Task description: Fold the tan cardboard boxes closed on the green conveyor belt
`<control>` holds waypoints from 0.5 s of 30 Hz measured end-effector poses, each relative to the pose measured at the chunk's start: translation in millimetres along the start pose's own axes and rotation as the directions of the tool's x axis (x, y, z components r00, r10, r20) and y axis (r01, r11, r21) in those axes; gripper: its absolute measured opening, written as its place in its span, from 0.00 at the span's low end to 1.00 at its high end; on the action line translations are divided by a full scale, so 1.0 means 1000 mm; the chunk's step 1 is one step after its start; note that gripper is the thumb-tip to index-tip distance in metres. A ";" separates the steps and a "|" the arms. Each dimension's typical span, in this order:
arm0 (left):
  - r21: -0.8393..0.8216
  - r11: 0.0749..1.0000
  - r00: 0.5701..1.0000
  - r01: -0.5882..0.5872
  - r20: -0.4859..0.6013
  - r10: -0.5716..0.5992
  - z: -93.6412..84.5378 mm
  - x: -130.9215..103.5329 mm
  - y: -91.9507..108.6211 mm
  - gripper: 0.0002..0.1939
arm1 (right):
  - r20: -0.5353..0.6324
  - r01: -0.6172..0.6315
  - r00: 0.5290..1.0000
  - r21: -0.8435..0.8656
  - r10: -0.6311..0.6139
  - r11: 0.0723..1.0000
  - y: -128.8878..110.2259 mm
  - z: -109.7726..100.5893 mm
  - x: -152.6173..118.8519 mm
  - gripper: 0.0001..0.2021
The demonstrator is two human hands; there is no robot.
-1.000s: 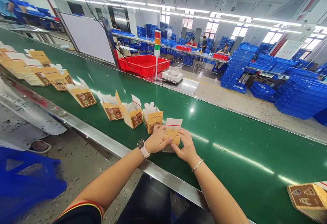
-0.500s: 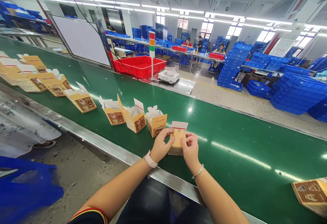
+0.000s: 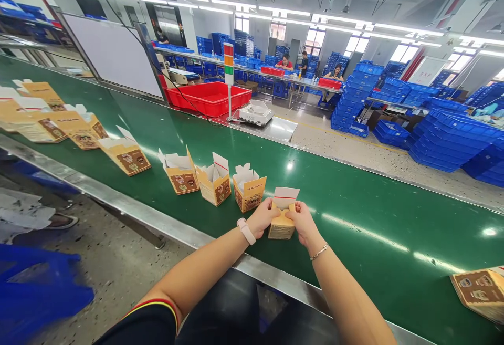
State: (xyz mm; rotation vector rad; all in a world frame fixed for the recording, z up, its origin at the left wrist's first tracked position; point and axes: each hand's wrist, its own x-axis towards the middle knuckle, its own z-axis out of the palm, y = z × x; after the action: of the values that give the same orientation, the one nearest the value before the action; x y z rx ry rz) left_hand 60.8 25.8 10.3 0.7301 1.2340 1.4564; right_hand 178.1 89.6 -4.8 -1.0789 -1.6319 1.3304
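A small tan carton [image 3: 281, 228] stands on the green conveyor belt [image 3: 346, 261] in front of me. Its white top flap with a red strip is raised at the back. My left hand [image 3: 263, 216] grips the carton's left side, thumb pressing on the upper flaps. On the right side my right hand [image 3: 305, 220] does the same, its thumb on the flaps near the left thumb. Just left of my left hand sits an open carton [image 3: 249, 194] with white inner flaps up. Farther left are another open carton [image 3: 214, 187] and a third [image 3: 181, 177].
More cartons [image 3: 84, 129] line the belt at the left, and a brown carton [image 3: 480, 292] lies at the right edge. Across the belt are a red bin [image 3: 208, 102], a signal light and a scale [image 3: 255, 114]. Blue crates [image 3: 452, 140] are stacked beyond; people sit at a far table.
Both thumbs have moved onto the carton's upper flaps, which now sit lower between them. The view has shifted slightly, so the carton and hands appear farther right.
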 end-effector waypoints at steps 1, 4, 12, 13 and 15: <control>0.027 0.998 0.998 -0.053 -0.023 0.054 0.003 -0.003 -0.002 0.13 | -0.064 0.067 0.995 -0.050 -0.070 0.996 -0.002 -0.003 -0.005 0.10; 0.237 0.925 0.940 -0.298 -0.095 0.327 0.006 -0.022 -0.009 0.14 | -0.221 0.341 0.883 -0.304 -0.415 0.889 -0.009 -0.008 -0.031 0.15; 0.739 0.470 0.413 -0.483 -0.281 0.866 -0.024 -0.049 -0.010 0.27 | 0.070 0.499 0.656 -0.787 -0.751 0.362 -0.014 -0.010 -0.069 0.08; 0.747 0.503 0.450 -0.434 -0.304 0.840 -0.027 -0.044 -0.008 0.31 | 0.066 0.454 0.666 -0.826 -0.743 0.333 -0.014 -0.018 -0.068 0.07; 0.745 0.577 0.572 -0.335 -0.326 0.753 -0.030 -0.033 -0.004 0.36 | 0.019 0.326 0.697 -0.898 -0.717 0.294 -0.014 -0.040 -0.065 0.05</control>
State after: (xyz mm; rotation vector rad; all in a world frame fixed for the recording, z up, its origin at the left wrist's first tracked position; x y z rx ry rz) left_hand 43.8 -15.1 3.8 1.2566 2.2172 1.9519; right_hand 236.5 41.7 13.1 -1.0290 -2.0841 -0.3004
